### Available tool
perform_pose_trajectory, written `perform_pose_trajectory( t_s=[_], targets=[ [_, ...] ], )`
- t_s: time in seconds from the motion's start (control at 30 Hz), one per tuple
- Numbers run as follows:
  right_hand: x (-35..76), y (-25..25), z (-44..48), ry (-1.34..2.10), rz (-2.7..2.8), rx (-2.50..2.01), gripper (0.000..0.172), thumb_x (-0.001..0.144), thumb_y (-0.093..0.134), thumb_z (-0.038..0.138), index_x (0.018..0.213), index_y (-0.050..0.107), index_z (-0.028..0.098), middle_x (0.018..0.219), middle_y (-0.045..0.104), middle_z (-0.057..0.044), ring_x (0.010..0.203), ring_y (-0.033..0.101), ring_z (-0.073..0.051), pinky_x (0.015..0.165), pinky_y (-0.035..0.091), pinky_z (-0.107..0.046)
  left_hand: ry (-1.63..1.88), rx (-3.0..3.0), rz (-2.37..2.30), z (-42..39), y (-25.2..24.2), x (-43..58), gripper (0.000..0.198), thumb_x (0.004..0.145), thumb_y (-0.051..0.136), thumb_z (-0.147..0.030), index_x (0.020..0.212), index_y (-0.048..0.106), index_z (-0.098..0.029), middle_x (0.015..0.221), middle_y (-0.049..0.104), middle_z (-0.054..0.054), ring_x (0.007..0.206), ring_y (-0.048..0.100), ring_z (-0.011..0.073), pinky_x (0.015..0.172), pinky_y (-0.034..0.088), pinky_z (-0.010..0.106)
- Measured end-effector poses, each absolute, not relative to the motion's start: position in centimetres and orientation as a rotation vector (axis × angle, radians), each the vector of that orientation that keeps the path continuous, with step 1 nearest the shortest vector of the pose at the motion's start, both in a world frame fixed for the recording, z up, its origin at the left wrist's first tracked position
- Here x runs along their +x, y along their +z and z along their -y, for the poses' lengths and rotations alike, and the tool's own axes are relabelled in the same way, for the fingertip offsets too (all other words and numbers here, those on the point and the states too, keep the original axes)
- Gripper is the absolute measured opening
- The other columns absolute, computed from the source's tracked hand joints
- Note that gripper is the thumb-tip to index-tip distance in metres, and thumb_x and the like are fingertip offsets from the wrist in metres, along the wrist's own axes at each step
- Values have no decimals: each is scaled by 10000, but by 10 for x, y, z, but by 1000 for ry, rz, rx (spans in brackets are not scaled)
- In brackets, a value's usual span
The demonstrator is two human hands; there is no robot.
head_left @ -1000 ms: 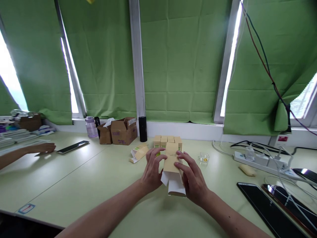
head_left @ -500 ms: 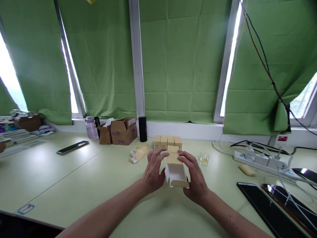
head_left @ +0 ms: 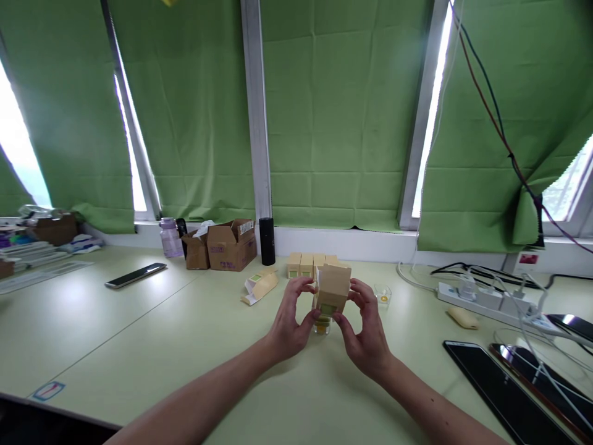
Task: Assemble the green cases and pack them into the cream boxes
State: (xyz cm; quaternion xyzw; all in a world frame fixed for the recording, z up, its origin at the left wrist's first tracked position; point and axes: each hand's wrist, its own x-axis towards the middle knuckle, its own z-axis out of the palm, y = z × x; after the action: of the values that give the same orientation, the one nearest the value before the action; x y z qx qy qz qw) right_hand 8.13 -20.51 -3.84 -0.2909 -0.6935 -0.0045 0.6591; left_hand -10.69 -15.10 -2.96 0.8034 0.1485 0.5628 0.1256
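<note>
Between my two hands is a small tan cardboard box [head_left: 334, 285] with a greenish label near its lower edge. My left hand [head_left: 293, 318] grips its left side with thumb and fingers. On the right side, my right hand [head_left: 368, 327] holds it the same way. Just below the box, a small clear container with yellow in it [head_left: 322, 326] shows on the table, partly hidden by the box. Behind stand several similar tan boxes [head_left: 306, 264] in a row. Left of them lies an opened tan carton [head_left: 260, 286], and to the right sits another clear container [head_left: 382, 294].
Brown cardboard boxes [head_left: 231, 246], a black cylinder [head_left: 267, 241] and a purple bottle [head_left: 171, 238] line the back. A phone [head_left: 136, 275] lies at left. Rightward are a power strip [head_left: 486, 303] with tangled cables, a beige rounded object [head_left: 463, 317] and a dark tablet-like device [head_left: 504, 386].
The box in my hands has tilted up: its white open inside faced me before, and now a tan outer face with the label does. The clear container beneath has come into view.
</note>
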Motion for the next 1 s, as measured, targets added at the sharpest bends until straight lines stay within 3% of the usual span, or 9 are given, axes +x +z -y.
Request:
perform_pose_trajectory(
  t_s=[0.23, 0.43, 0.63, 0.77, 1.0],
  targets=[
    [81, -39, 204, 6, 1603, -714, 425, 1024, 543, 207, 1413, 395, 292, 1442, 423, -154, 984, 631, -214, 806, 606, -450, 1642, 2297, -445, 151, -32, -104, 422, 1029, 549, -279, 1422, 396, -259, 1361, 454, 134, 991, 621, 193, 907, 542, 416],
    [83, -42, 204, -26, 1655, -791, 290, 1052, 485, 237, 1336, 470, 295, 1352, 484, -145, 1218, 594, -293, 811, 625, -444, 1635, 2265, -481, 150, -31, -103, 329, 1051, 505, -281, 1374, 444, -264, 1339, 457, 116, 871, 591, 143, 810, 559, 347],
    [84, -42, 205, 31, 1677, -875, 268, 1072, 429, 263, 1307, 549, 308, 1392, 439, -143, 1111, 654, -259, 781, 642, -422, 1597, 2247, -508, 149, -32, -103, 273, 1061, 485, -310, 1325, 535, -260, 1334, 462, 127, 913, 585, 163, 813, 574, 344],
    [83, -42, 205, 90, 1653, -878, 289, 1077, 427, 278, 1319, 579, 315, 1413, 404, -135, 1085, 663, -237, 833, 641, -434, 1565, 2201, -543, 150, -31, -102, 267, 1066, 478, -331, 1306, 573, -263, 1323, 444, 114, 861, 584, 134, 817, 577, 340],
    [83, -40, 202, 211, 1576, -823, 290, 1082, 425, 306, 1299, 617, 310, 1318, 496, -128, 1406, 462, -295, 882, 643, -424, 1477, 2180, -527, 154, -25, -107, 345, 1065, 463, -362, 1367, 593, -257, 1342, 460, 141, 987, 615, 198, 845, 592, 379]
  ],
)
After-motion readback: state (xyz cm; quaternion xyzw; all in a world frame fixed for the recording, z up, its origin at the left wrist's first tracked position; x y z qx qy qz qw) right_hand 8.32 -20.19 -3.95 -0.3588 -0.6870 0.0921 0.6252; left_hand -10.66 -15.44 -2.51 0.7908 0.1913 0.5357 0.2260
